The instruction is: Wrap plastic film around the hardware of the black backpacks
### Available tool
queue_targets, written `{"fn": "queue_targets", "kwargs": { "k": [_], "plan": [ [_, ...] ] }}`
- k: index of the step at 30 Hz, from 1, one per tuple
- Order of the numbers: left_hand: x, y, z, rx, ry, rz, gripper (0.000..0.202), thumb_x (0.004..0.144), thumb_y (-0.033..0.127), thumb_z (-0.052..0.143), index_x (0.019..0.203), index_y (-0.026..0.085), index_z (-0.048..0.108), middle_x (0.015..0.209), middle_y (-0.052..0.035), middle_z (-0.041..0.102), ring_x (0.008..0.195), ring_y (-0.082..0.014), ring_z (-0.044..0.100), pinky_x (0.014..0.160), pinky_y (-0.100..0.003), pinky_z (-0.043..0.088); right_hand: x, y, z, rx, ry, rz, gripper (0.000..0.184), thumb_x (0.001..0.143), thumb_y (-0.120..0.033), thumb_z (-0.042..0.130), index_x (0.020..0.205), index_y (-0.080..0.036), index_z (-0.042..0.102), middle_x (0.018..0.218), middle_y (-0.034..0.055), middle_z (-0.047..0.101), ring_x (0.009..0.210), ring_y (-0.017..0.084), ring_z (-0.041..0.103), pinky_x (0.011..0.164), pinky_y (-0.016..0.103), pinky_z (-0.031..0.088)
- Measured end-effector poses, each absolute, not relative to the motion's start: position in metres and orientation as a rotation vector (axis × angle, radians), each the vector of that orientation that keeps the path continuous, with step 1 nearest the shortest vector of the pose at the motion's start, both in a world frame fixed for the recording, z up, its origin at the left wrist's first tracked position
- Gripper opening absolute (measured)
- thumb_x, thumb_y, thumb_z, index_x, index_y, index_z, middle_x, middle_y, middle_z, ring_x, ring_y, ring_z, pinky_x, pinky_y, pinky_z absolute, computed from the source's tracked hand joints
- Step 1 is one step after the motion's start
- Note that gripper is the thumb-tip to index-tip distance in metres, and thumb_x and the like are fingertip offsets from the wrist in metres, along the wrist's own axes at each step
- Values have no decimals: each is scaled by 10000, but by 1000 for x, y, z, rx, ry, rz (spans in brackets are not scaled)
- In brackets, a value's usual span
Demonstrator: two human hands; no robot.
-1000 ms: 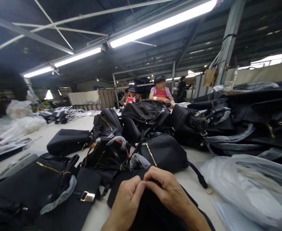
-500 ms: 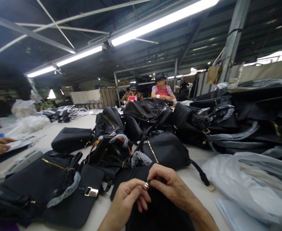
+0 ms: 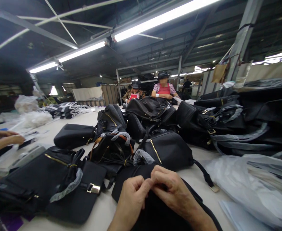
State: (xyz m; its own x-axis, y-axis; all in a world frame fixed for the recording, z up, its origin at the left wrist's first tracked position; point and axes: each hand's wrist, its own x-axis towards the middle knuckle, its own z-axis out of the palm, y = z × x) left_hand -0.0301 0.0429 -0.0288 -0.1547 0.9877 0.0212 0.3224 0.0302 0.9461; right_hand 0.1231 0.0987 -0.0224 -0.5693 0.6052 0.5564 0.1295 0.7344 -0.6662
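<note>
Both my hands meet at the bottom middle over a black bag [image 3: 155, 213] that lies on the white table [image 3: 102, 211]. My left hand [image 3: 131, 197] is closed in a pinch at the bag's top edge. My right hand [image 3: 171, 189] is curled, its fingertips pressed against those of the left. What the fingers pinch is hidden between them. Just beyond my hands lie a black bag with a gold zip [image 3: 167, 149] and a black bag with tan handles [image 3: 110, 150].
Black bags are heaped across the table's middle and right [image 3: 227, 122]. A flat bag with a gold buckle [image 3: 66, 189] lies at the left. Clear plastic bags [image 3: 251, 186] lie at the right. Another person's hands [image 3: 8, 138] are at the left edge. Two people sit at the far end [image 3: 163, 88].
My fingers have closed together again over the small metal piece that showed between them half a second ago. The camera has shifted slightly; the other person's hands at the left have moved inward.
</note>
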Motion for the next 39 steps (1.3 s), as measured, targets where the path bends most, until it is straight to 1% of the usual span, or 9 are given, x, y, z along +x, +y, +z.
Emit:
{"fn": "queue_targets", "kwargs": {
  "k": [3,5,7,10,14,22,27,32,39],
  "plan": [
    [-29,40,-32,1415,1529,1172,545,824,676,517,564,200,466,424,73,418,358,-63,361,378,-191,231,124,99,-25,-586,-2102,736,206,829,-80,568,665,-206,572,692,-23,525,630,127,520,569,242,362],
    [-31,38,-36,1344,1442,1138,514,824,664,522,624,191,504,420,68,466,320,-54,347,345,-181,211,124,99,-26,-585,-2104,752,198,826,-75,573,678,-204,586,699,-20,540,642,129,532,577,240,372],
    [-33,36,-39,1257,1331,1106,516,797,678,548,671,178,530,437,50,524,292,-49,372,311,-163,203,125,99,-25,-576,-2106,772,195,818,-67,580,680,-205,587,701,-22,542,642,128,529,575,237,373],
    [-33,36,-42,1131,1174,1108,532,745,690,609,711,162,551,467,26,583,301,-68,472,285,-141,281,125,98,-24,-562,-2092,812,198,804,-46,578,694,-210,592,708,-25,545,646,128,532,577,238,375],
    [-32,36,-42,1021,1050,1156,492,730,620,688,742,142,574,491,8,633,334,-89,557,327,-154,419,125,98,-23,-548,-2077,837,214,782,-19,557,690,-210,582,708,-25,543,657,131,538,592,243,380],
    [-31,31,-44,977,998,1194,427,756,533,729,762,129,590,575,-34,700,440,-122,665,396,-155,483,126,98,-22,-530,-2062,864,216,750,-3,539,699,-212,530,706,-30,536,669,130,530,604,240,374],
    [-30,29,-43,993,1017,1203,423,757,531,733,783,129,605,614,-48,723,489,-138,696,439,-167,506,127,97,-20,-530,-2043,909,214,761,-11,535,688,-211,517,706,-25,535,673,133,533,614,244,378],
    [-31,28,-43,1013,1040,1189,462,735,570,738,795,132,607,640,-59,736,530,-163,715,481,-200,534,127,98,-20,-540,-2026,928,213,762,-12,554,688,-209,523,699,-31,540,664,127,535,620,240,382],
    [-29,24,-32,1003,1070,1167,513,689,617,749,794,137,599,643,-54,734,545,-171,720,490,-209,534,127,97,-17,-573,-2028,955,207,751,-15,554,675,-207,535,681,-34,565,647,126,539,612,241,380]
  ]
}}
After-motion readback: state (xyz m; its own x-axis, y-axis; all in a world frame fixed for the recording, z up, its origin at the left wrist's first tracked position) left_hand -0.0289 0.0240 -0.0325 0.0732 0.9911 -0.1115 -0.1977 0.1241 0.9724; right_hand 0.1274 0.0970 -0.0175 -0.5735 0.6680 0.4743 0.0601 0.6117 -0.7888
